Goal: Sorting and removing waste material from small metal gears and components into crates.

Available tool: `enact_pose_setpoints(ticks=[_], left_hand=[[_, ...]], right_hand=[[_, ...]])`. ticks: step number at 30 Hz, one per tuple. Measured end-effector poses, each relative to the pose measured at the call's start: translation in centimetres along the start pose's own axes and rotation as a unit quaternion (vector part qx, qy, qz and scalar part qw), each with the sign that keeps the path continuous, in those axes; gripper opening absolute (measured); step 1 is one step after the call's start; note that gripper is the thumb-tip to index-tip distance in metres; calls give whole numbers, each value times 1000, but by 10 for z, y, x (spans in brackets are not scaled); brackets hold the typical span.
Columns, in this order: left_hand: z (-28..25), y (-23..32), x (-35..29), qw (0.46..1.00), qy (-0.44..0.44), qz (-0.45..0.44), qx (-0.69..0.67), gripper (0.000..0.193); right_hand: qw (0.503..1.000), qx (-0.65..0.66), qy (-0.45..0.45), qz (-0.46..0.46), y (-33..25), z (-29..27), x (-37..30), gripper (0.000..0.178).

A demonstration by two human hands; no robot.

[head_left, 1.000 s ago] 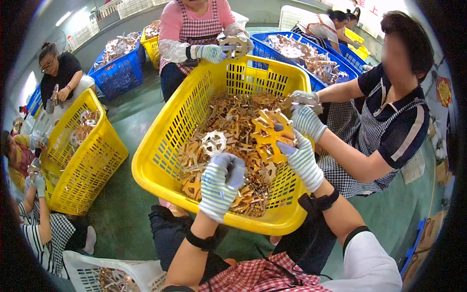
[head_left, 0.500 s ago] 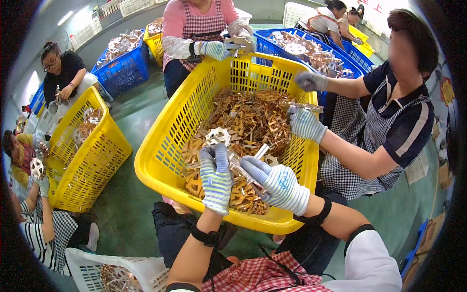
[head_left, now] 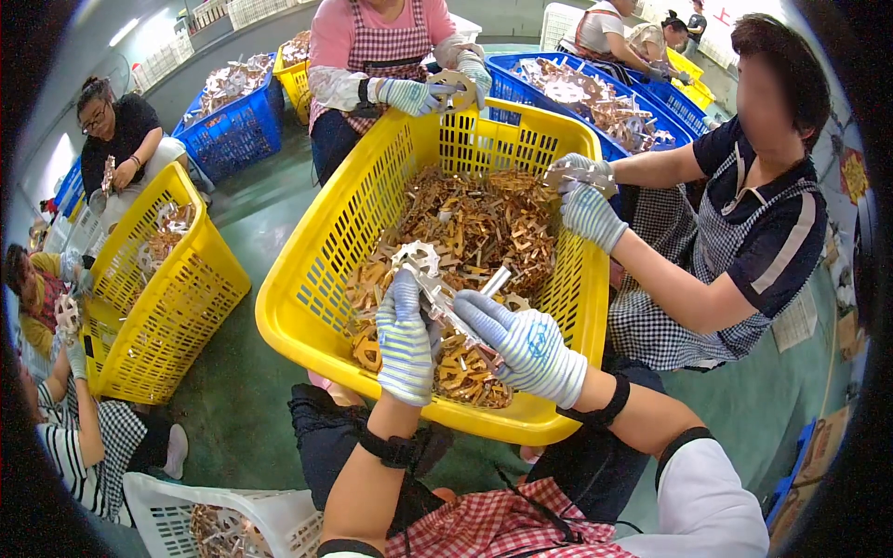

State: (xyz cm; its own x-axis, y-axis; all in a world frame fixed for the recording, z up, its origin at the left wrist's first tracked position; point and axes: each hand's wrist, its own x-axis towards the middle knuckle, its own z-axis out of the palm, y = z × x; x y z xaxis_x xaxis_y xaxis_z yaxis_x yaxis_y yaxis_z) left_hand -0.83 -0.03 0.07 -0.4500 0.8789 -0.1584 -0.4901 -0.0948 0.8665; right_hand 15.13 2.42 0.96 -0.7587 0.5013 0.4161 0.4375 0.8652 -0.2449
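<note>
The person's left hand [head_left: 406, 344], in a white knit glove with blue and yellow-green stripes, and the matching gloved right hand [head_left: 538, 349] hold a thin, silver-coloured metal plate with an uneven outline [head_left: 453, 318] between them. It seems that the step in hand is working on this 1 plate with the 2 hands together; the exact action on it is too small to tell. As a judgement, the next move calls for a firm grip at each end, with the fingertips kept clear of the thin edges.

The plate slants between the hands, seen nearly edge-on, above the open, bright yellow slotted plastic basket [head_left: 484, 424]. Its upper end lies against the left hand's closed-in fingers; its lower end runs under the right hand, whose fingers lie extended along it with a narrow grip. The right thumb is hidden.

Under the hands is a heap of small copper-brown and silver metal pieces [head_left: 474, 219]. A silver toothed metal disc [head_left: 419, 253] shows just beyond the left fingertips; whether it touches the plate, I cannot tell. A short silver metal bar [head_left: 496, 282] shows just past the right fingertips. Across the basket's right side, a co-worker in a dark top and checked apron [head_left: 758, 232] holds another flat silver metal piece [head_left: 569, 174].
</note>
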Motion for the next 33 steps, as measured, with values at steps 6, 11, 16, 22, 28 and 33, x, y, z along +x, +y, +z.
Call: enact_pose_setpoints(ticks=[6,11,16,22,28,33], left_hand=[[5,-2,-2,996,54,-57,-40,30],[-1,-10,11,987,20,98,125,35],[0,10,0,986,-69,-130,-72,33],[-1,7,-1,990,-82,-101,-55,34],[5,-8,0,997,31,72,-25,27],[2,-2,9,898,24,325,295,26]], right_hand=[[1000,20,-9,18,-2,3,-1,56],[988,135,37,71,7,3,-1,59],[1000,-23,-18,11,14,-7,5,57],[999,-43,-11,1,16,1,4,61],[999,39,25,6,5,1,6,60],[964,243,73,83,8,7,-4,55]])
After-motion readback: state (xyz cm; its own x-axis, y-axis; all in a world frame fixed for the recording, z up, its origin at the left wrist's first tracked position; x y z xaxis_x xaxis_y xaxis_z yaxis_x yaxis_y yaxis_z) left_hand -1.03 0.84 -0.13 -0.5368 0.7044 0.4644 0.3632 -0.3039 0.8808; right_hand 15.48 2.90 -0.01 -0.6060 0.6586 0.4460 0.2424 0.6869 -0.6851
